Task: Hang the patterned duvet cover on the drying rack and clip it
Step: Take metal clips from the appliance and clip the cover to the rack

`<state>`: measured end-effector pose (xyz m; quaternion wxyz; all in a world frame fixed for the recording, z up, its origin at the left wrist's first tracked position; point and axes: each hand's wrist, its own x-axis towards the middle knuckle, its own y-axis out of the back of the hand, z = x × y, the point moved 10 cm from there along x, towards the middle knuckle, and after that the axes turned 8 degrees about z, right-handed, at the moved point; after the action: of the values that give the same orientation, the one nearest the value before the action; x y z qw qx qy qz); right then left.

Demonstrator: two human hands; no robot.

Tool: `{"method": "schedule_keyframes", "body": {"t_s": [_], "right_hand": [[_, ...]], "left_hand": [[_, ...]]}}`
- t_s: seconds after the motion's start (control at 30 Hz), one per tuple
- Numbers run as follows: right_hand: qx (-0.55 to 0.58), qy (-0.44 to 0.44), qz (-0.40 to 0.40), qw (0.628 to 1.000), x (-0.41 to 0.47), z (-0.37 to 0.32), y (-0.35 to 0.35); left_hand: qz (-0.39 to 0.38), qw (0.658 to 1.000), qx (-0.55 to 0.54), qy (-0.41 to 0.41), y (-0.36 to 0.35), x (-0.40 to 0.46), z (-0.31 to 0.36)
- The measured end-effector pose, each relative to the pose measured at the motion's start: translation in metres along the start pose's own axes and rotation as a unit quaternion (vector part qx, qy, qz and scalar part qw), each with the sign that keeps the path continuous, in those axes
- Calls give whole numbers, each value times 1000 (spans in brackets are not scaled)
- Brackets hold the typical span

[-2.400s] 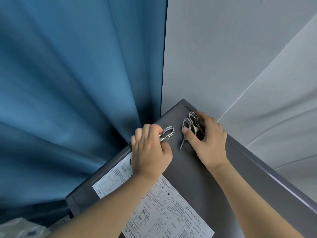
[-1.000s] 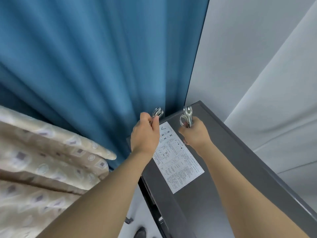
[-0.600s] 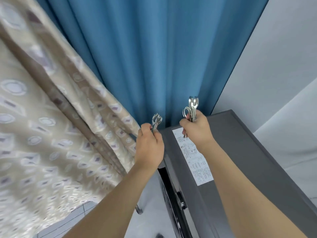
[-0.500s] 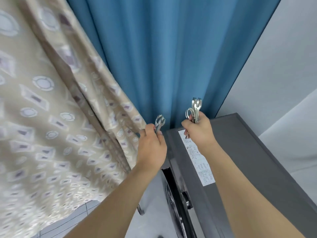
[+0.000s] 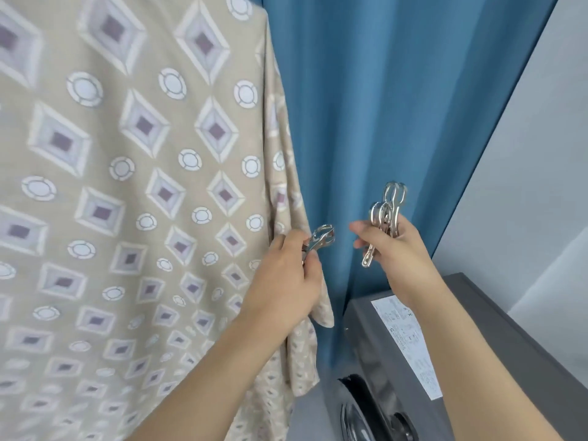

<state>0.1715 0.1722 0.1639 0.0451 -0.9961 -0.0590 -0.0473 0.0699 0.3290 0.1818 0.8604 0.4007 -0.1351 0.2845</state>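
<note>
1. A blue curtain (image 5: 397,122) hangs behind; a grey washing machine (image 5: 477,361) with a white label (image 5: 410,342) stands at lower right
2. The patterned duvet cover (image 5: 127,186) hangs at left, its edge just beside the left hand (image 5: 286,281)
3. The left hand grips one metal clip (image 5: 321,238)
4. The right hand (image 5: 394,249) clutches a bunch of metal clips (image 5: 386,214), apart from the cover

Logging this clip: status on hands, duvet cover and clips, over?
Left hand holds one metal clip. Right hand holds a bunch of clips. Duvet cover hanging, no clip on it in view. Nothing in the way.
</note>
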Motion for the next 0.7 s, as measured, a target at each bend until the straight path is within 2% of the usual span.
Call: {"method": "schedule_keyframes", "body": {"t_s": [0.27,0.47,0.53,0.6,0.7], "right_hand": [[26,59,-137,988,-37,-77,-78],[72,94,-170,978,-50,-112,-107],[109,110,-166,974,-52,-124,-110],[150,122,-164,967,-51,-135,-112],[194,131,-154,960,-49,-147,-115]], "left_hand": [[4,998,-25,-53,84,19,21],[14,995,-40,-87,131,32,43],[26,994,-93,-52,143,38,41],[40,980,-196,11,152,43,34],[26,913,-398,92,156,47,24]]}}
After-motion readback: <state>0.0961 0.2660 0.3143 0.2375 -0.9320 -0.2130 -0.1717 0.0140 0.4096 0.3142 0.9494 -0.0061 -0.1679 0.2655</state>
